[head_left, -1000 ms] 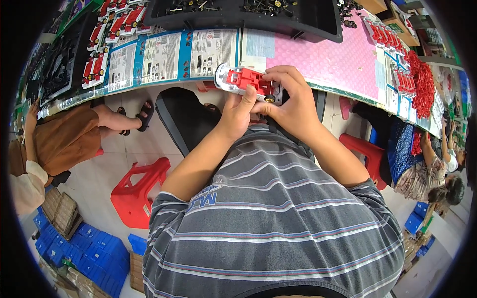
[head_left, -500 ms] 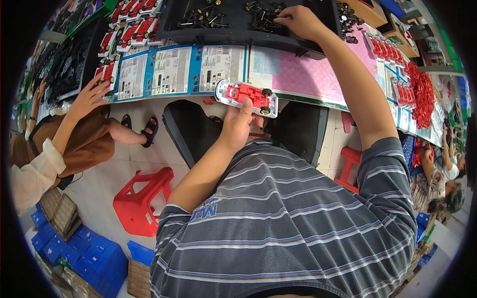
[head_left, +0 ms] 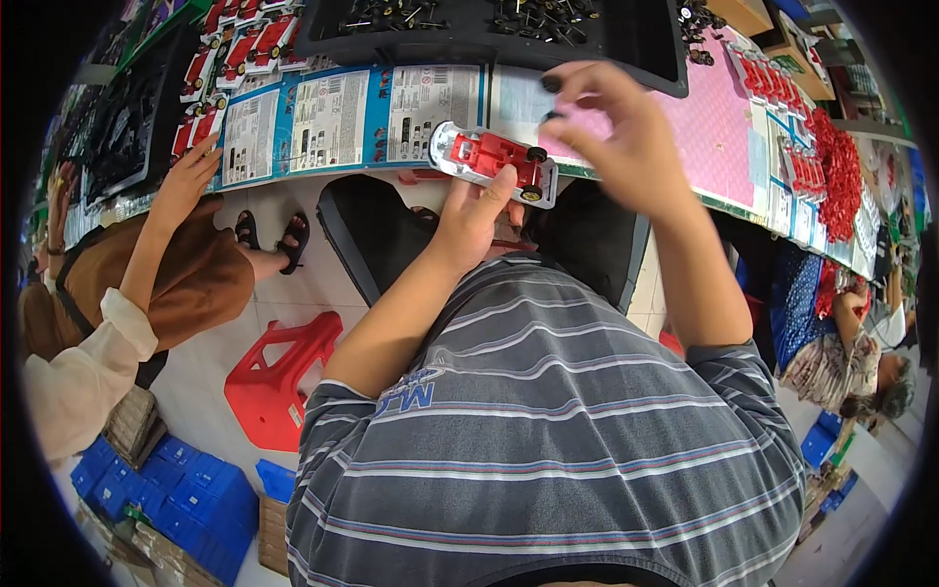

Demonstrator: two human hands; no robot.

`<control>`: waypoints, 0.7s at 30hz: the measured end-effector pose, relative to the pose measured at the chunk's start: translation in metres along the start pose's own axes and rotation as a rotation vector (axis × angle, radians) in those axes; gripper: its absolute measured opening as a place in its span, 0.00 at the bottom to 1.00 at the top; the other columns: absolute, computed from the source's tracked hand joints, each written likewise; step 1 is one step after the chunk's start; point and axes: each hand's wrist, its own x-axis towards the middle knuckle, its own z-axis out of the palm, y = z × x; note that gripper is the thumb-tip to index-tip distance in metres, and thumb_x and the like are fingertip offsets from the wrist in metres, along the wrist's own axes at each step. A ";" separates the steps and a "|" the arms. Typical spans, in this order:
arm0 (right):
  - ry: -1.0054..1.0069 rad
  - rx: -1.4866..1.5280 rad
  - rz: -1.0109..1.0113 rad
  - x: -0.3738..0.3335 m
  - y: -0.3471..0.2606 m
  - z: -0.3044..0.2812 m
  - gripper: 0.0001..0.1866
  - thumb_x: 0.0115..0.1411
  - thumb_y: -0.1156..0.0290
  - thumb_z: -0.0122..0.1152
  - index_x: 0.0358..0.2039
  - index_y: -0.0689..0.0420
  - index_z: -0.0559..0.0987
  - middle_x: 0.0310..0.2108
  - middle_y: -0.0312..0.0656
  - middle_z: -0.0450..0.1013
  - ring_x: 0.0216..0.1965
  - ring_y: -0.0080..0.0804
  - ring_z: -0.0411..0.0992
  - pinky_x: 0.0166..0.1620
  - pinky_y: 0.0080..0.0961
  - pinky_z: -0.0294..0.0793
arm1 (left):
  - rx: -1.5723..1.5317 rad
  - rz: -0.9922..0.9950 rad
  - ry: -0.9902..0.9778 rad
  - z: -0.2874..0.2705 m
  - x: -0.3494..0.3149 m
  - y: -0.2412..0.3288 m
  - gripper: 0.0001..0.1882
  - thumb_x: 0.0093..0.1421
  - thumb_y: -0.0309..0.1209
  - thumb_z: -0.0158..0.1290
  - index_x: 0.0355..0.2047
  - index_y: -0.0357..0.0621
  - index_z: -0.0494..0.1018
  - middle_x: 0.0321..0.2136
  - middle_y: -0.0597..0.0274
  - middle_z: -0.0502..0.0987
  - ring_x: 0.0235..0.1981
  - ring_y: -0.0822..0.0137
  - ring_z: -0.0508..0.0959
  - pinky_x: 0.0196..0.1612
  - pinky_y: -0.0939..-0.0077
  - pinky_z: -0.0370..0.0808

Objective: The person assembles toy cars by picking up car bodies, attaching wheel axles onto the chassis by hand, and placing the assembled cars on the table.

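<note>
My left hand [head_left: 471, 217] grips a toy car [head_left: 489, 157] underside up, just off the table's front edge. The car has a white-silver body and a red inner base. One pair of black wheels [head_left: 535, 155] is fitted at its right end; no wheels show at the left end. Right of the car and a little above it, my right hand [head_left: 626, 137] pinches a small wheel axle [head_left: 552, 85] with two black wheels. The hand is somewhat blurred, and the axle's rod is hard to make out. The axle is apart from the car.
A black tray [head_left: 636, 59] holds piles of wheel axles [head_left: 543, 18] at the back. Red-and-white cars [head_left: 264, 49] stand at the far left, near a co-worker's hand [head_left: 186, 181]. Red parts [head_left: 836, 176] lie heaped at right. Printed cards [head_left: 333, 117] cover the table. A red stool [head_left: 274, 382] stands left.
My right hand has come out of the tray toward the car, with a wheel axle in its fingers. The car in my left hand has barely shifted.
</note>
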 end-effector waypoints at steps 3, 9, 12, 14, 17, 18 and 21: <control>-0.065 -0.021 0.026 -0.007 -0.019 0.028 0.21 0.47 0.71 0.76 0.39 0.61 0.75 0.42 0.44 0.76 0.44 0.35 0.75 0.51 0.28 0.74 | 0.012 0.001 0.044 0.017 0.003 -0.004 0.14 0.69 0.40 0.51 0.46 0.43 0.70 0.33 0.65 0.75 0.28 0.75 0.73 0.30 0.81 0.71; -0.177 -0.030 0.146 -0.009 -0.029 0.047 0.25 0.44 0.69 0.79 0.41 0.62 0.76 0.38 0.44 0.76 0.38 0.36 0.77 0.47 0.30 0.78 | 0.130 0.012 0.006 0.014 -0.009 -0.010 0.08 0.68 0.33 0.52 0.37 0.42 0.71 0.28 0.66 0.74 0.26 0.76 0.73 0.29 0.80 0.71; -0.183 -0.052 0.163 -0.010 -0.032 0.055 0.28 0.44 0.67 0.79 0.43 0.62 0.77 0.40 0.45 0.75 0.39 0.36 0.77 0.47 0.30 0.77 | 0.147 -0.008 0.037 0.014 -0.016 -0.006 0.07 0.68 0.31 0.52 0.37 0.41 0.72 0.28 0.67 0.74 0.26 0.76 0.74 0.30 0.80 0.71; -0.180 -0.050 0.099 -0.011 -0.031 0.058 0.28 0.44 0.67 0.79 0.45 0.61 0.77 0.43 0.45 0.74 0.41 0.36 0.76 0.47 0.30 0.77 | 0.129 -0.012 0.057 0.010 -0.021 -0.005 0.06 0.68 0.31 0.51 0.38 0.41 0.72 0.28 0.67 0.74 0.27 0.76 0.74 0.30 0.80 0.72; -0.109 0.008 -0.085 -0.008 -0.026 0.048 0.29 0.46 0.66 0.78 0.48 0.61 0.77 0.49 0.44 0.72 0.45 0.35 0.75 0.47 0.29 0.76 | 0.073 -0.010 0.072 0.004 -0.027 0.003 0.13 0.69 0.35 0.51 0.48 0.41 0.69 0.36 0.65 0.75 0.32 0.75 0.75 0.34 0.79 0.75; -0.115 0.044 -0.047 -0.008 -0.027 0.038 0.27 0.49 0.67 0.76 0.49 0.60 0.77 0.50 0.43 0.71 0.45 0.34 0.74 0.47 0.28 0.75 | 0.006 -0.008 0.092 0.005 -0.027 0.011 0.17 0.70 0.36 0.51 0.53 0.40 0.67 0.39 0.64 0.76 0.34 0.75 0.76 0.36 0.79 0.75; 0.045 -0.071 -0.068 -0.012 0.005 0.015 0.18 0.52 0.68 0.73 0.41 0.62 0.79 0.36 0.44 0.76 0.37 0.33 0.76 0.41 0.27 0.76 | 0.021 0.091 0.101 -0.020 -0.036 0.026 0.23 0.71 0.38 0.49 0.61 0.39 0.61 0.49 0.58 0.75 0.45 0.68 0.78 0.43 0.73 0.78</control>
